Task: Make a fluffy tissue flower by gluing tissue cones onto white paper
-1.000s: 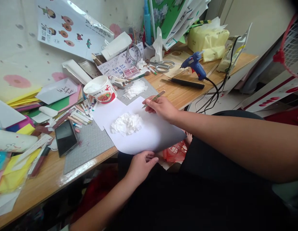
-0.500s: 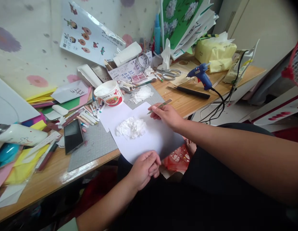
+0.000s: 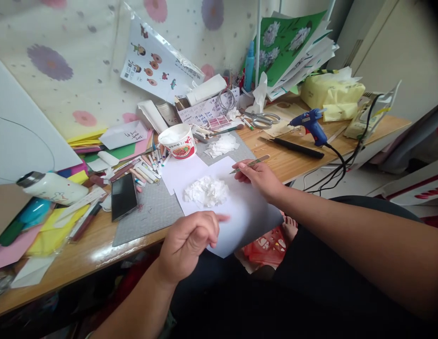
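My right hand (image 3: 256,176) is closed around slim, pointed tweezers (image 3: 250,164) with a patterned handle, resting over the right side of a white paper sheet (image 3: 240,214). On the sheet lies a flower-like heap of crumpled white tissue (image 3: 206,190), just left of the tweezers' tip. My left hand (image 3: 189,242) is raised over the sheet's near left edge, holding nothing. Its index finger points out, blurred, while the other fingers curl loosely. Behind the heap stands a white paper bowl (image 3: 177,143) with white stuff inside, beside a flat piece of tissue (image 3: 222,145).
Several markers (image 3: 146,169) and a phone (image 3: 124,197) lie left on a grey cutting mat (image 3: 155,221). To the right are scissors (image 3: 263,119), a blue glue gun (image 3: 311,126) with a cable and a black tool (image 3: 296,148). A bottle (image 3: 54,187) lies at far left.
The view has turned left. My left hand rose from the sheet's near edge, its fingers curling, and now points its index finger. My right hand keeps the tweezers in nearly the same place.
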`<state>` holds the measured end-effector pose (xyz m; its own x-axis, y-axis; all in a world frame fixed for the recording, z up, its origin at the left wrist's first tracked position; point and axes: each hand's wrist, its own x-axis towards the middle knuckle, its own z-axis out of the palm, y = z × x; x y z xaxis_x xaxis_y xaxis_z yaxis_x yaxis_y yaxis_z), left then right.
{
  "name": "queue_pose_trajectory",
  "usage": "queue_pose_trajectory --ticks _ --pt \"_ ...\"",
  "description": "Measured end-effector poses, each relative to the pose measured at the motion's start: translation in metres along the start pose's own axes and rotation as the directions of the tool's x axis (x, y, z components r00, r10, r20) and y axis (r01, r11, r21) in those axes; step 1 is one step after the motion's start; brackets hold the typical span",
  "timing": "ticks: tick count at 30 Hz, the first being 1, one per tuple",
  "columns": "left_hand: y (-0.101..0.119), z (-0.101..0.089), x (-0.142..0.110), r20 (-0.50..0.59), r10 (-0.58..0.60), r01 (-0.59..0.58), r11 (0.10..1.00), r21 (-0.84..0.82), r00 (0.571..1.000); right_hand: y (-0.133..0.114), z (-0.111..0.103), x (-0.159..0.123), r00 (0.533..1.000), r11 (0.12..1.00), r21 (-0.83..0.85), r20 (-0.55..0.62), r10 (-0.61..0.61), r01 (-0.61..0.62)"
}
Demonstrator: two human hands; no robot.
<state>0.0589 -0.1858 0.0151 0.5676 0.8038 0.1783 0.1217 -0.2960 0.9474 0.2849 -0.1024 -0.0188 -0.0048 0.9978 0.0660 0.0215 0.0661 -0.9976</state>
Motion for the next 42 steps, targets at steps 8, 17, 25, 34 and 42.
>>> queue_pose_trajectory --ticks 8,17,25,34,42 --pt "-0.013 -0.055 -0.052 0.195 -0.55 0.462 0.81 0.361 0.812 0.004 -0.003 0.001 1.0 0.999 0.018 -0.008 0.026 -0.026" --pt "-0.056 -0.077 -0.094 -0.147 -0.666 0.674 0.674 0.303 0.731 -0.015 -0.037 -0.025 0.994 0.98 -0.175 -0.037 -0.107 0.099" --pt "-0.079 0.02 -0.043 -0.127 -0.631 0.565 0.753 -0.338 0.765 0.006 -0.075 -0.084 0.996 0.731 -0.677 0.036 -0.079 0.082" --pt "-0.074 0.037 -0.054 -0.199 -0.456 0.295 0.794 -0.532 0.868 0.005 -0.063 -0.08 0.991 0.668 -0.739 -0.009 -0.137 0.086" --pt "-0.06 0.033 -0.049 -0.224 -0.378 0.257 0.865 -0.431 0.898 -0.036 -0.067 -0.026 0.982 0.674 -0.718 0.182 -0.057 0.172"
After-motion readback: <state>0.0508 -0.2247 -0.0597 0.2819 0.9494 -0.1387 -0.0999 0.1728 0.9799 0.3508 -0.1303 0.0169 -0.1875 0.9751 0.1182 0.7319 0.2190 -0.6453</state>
